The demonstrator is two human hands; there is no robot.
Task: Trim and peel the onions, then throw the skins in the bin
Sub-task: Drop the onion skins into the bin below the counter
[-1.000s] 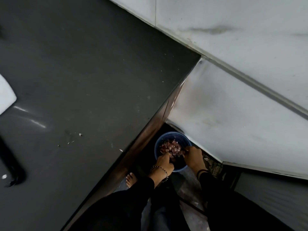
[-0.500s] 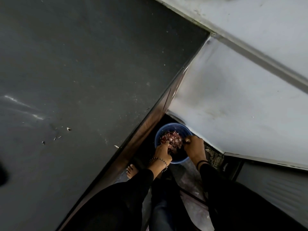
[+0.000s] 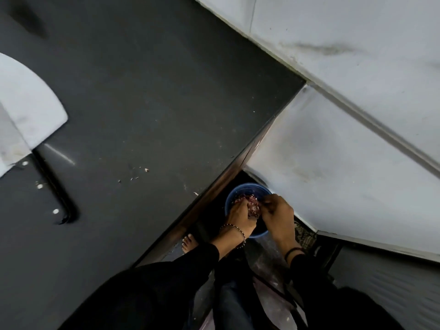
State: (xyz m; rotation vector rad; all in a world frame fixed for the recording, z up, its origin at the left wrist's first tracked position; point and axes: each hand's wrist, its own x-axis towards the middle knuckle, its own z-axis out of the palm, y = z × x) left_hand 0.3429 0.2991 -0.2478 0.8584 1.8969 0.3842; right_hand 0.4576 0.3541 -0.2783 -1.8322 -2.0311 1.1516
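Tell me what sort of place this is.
Probably a kitchen: a dark countertop carries a knife and white cutting board; below its edge the left hand and right hand reach into a blue bin of purple onion skins.

No readable text, labels, brands, numbers or signs anywhere.

Dim, cool light. The dark tabletop [image 3: 166,91] bears one faint glare streak; pale walls [image 3: 345,151] right of it are brightest; deep shadow beneath its edge. Edges bend; detail soft.
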